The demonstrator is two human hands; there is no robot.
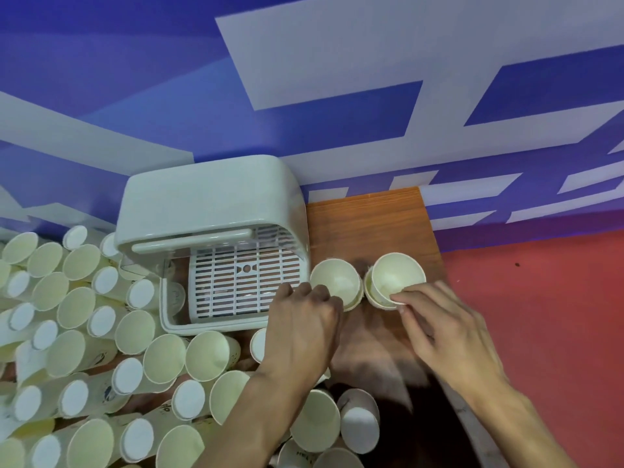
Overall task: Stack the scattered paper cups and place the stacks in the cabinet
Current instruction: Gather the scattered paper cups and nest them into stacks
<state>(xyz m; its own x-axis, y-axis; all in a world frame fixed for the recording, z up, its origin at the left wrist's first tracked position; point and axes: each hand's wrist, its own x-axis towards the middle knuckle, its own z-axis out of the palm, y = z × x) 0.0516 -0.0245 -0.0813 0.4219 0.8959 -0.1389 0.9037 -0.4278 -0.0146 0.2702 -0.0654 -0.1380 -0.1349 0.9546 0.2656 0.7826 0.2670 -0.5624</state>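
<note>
Paper cups [84, 319] lie scattered on their sides in a dense heap to the left of and in front of a pale plastic cabinet [209, 197], some showing open mouths and others their white bases. This cabinet stands against the wall with its curved front cover raised, so a white slatted rack [243, 282] shows inside. To the right of the cabinet, on a bare stretch of brown wooden table [371, 224], two short stacks of nested cups stand upright with mouths up, just beside each other. The left stack [334, 282] sits close to the cabinet's right edge; the left hand [304, 319] reaches in over the heap, and its curled fingers grip the near side of this stack. The right stack [396, 275] stands a little farther right, and the right hand [445, 329] pinches its near rim between thumb and fingertips. Both forearms are bare. Behind the table rises a wall [337, 62] patterned in blue and white blocks, and a red floor [540, 315] lies to the right
</note>
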